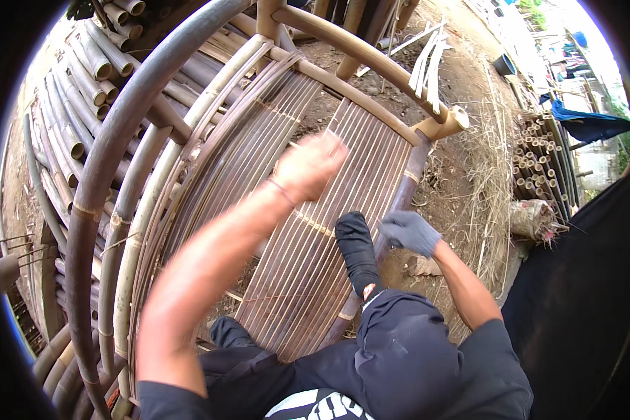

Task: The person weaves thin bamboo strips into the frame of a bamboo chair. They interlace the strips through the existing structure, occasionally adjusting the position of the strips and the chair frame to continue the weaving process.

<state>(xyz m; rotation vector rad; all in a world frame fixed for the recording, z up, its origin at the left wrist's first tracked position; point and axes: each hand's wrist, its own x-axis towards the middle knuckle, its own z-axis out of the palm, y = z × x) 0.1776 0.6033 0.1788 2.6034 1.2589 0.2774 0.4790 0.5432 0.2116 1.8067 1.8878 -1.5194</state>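
Note:
A bamboo seat of narrow dark slats (315, 252) lies under me, within a frame of thick bamboo poles (91, 161). My left hand (311, 166), bare and blurred by motion, is curled closed above the slats near the seat's far part. A thin pale strand shows by its fingers; whether they grip it is unclear. My right hand (410, 233), in a grey glove, is curled closed beside the seat's right rail (414, 168); what it holds, if anything, is hidden. My dark-covered foot (357, 252) rests on the slats between the hands.
Stacked bamboo poles (70, 112) fill the left side. Pale split strips (430, 63) lie beyond the frame's far corner. At the right are a bundle of cut bamboo (539, 164), dry straw (479, 161), a dark bucket (504, 64) and a large black sheet (574, 294).

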